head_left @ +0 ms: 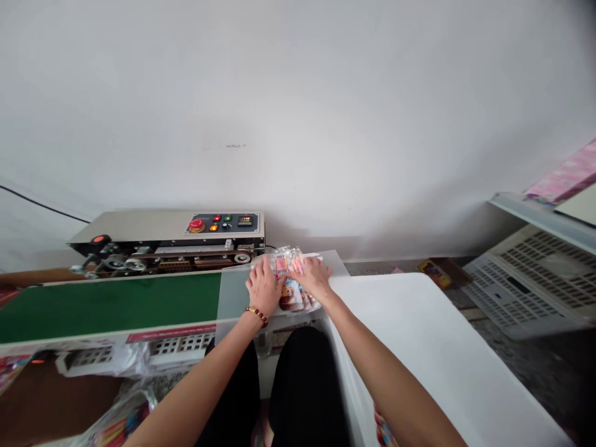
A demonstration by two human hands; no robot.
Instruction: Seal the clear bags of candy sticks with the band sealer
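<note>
Clock centred on the packets, 12 toward the wall. Printed clear-plastic packets (292, 298) lie in an overlapping stack at centre, on a translucent sheet (233, 301) that spans from the belt's end to the white tabletop. Their print is pink, orange and blue; lettering too blurred to read.

Left hand (265, 287): at 9 o'clock, on the stack's side, fingers bent and close together, pointing toward 12, thumb toward the print. Beaded bracelet (257, 315) on that wrist. Right hand (313, 277): at 3 o'clock, laid over the stack's upper part, fingers pointing toward 9. Both touch the packets; whether either set of fingers pinches or merely presses, cannot tell.

Band sealer (153, 233) at 10 o'clock, against the wall (298, 124). Its panel carries a red mushroom button (196, 225), lit red, green and amber switches, and a lit display (244, 220); digits too small to read. Green conveyor belt (116, 304) runs out to 9.

White tabletop (405, 335) at 4 o'clock. Slotted plastic crates (526, 279) at 3, well apart. Pink patterned box (565, 171) on a shelf at 2. Clear bag (125, 419) with coloured contents at 8. Dark trouser legs (307, 385) at 6.
</note>
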